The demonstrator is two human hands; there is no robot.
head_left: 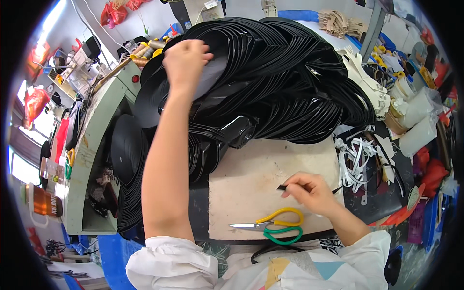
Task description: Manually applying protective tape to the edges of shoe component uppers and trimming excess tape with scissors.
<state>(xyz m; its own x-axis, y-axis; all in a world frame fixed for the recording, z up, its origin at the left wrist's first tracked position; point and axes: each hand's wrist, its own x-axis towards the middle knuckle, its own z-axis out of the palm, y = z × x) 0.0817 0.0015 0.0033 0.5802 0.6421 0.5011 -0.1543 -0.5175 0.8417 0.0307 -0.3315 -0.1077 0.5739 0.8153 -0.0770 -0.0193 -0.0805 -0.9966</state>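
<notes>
My left hand (185,65) is stretched far forward over the left end of a big heap of stacked, glossy black curved pieces (270,63). Its fingers are curled in, and whatever they may hold is hidden. Above a beige board (246,181), my right hand (309,191) pinches a narrow black strip (282,187), whose short end pokes out past the fingertips. A dark bit of strip also shows behind that hand, on the right. Below the right hand lie scissors (270,224) with one yellow and one green handle, blades pointing left.
White and black strips (357,162) lie tangled right of the board. Cream-coloured pieces (365,82) are stacked beyond them. More black pieces (126,150) hang at the left, beside a pale green machine table (96,125). Thread spools (145,50) stand at the back left.
</notes>
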